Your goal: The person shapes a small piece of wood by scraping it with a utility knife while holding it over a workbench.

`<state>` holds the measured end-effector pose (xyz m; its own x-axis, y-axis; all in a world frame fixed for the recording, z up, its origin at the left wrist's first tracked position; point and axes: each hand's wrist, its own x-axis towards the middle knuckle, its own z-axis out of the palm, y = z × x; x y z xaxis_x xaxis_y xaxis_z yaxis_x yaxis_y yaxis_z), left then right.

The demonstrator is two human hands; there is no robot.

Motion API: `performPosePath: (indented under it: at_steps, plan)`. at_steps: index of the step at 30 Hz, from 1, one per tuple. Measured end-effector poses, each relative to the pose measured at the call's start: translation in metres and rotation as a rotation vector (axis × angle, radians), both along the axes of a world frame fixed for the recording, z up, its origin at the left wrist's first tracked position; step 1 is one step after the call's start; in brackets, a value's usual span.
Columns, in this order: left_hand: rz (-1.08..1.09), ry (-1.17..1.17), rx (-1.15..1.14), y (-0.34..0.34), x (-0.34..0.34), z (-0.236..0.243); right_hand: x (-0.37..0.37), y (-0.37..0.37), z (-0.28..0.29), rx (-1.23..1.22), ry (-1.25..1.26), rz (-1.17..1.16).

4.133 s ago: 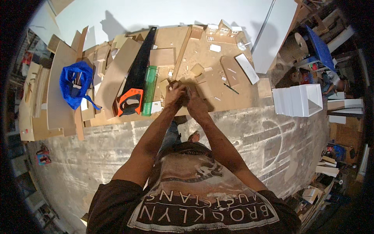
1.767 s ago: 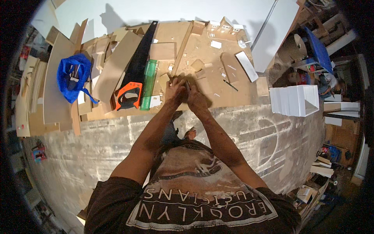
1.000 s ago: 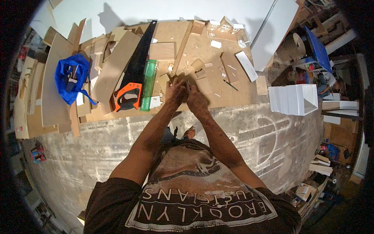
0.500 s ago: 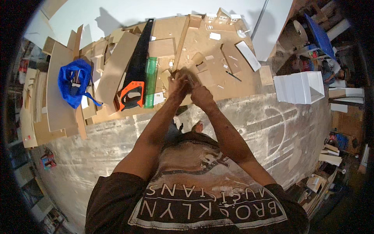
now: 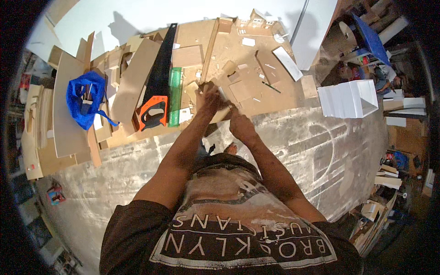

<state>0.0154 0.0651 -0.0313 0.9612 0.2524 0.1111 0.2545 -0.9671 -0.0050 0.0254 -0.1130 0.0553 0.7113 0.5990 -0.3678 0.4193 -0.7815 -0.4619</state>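
My left hand point(image 5: 208, 97) is at the near edge of the work board, fingers bent and pressed down on something I cannot make out. To its right and closer to me, my right hand point(image 5: 243, 127) is closed in a fist. A small thing juts from its fingers toward the board edge, too small to name. Between the hands lies a thin pale strip point(image 5: 222, 93). A long wooden strip point(image 5: 211, 50) runs away from my left hand. Left of that hand are a green clear ruler point(image 5: 174, 97) and a hand saw point(image 5: 154, 112) with an orange and black handle.
Stacked wooden boards point(image 5: 136, 78) and a blue bag point(image 5: 82, 103) lie at the left. Cut pieces, a dark pen point(image 5: 271, 87) and a small model house point(image 5: 256, 24) are on the brown board point(image 5: 286, 98). At the right stands a white box point(image 5: 339, 99).
My right hand has drawn back toward me and away from my left hand, opening a gap between them. The left hand stays nearly in place.
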Motion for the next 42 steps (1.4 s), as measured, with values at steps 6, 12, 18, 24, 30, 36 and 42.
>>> performPosePath:
  at_steps: [6,12,18,24,30,36,42]
  plan:
    - [-0.041,-0.038,-0.064,-0.003,0.005,0.012,0.033,0.02,0.024,0.114,0.047,-0.076]
    - [-0.054,-0.2,-0.168,0.003,0.002,0.003,0.04,0.046,-0.012,0.425,-0.126,0.071]
    - [-0.067,-0.12,-0.178,-0.002,-0.002,0.016,0.04,0.049,-0.015,0.225,-0.049,0.004]
    - [-0.034,-0.042,-0.123,-0.009,0.002,0.027,0.051,0.041,-0.035,0.224,-0.311,0.205]
    - [-0.046,0.038,-0.071,-0.001,0.001,0.012,0.043,0.051,-0.013,0.265,-0.068,0.076]
    - [-0.093,-0.085,-0.116,-0.011,0.011,0.001,0.045,0.043,-0.015,0.156,-0.032,-0.066]
    - [-0.067,0.036,-0.111,-0.011,0.008,0.009,0.044,0.043,-0.029,0.164,-0.106,0.01]
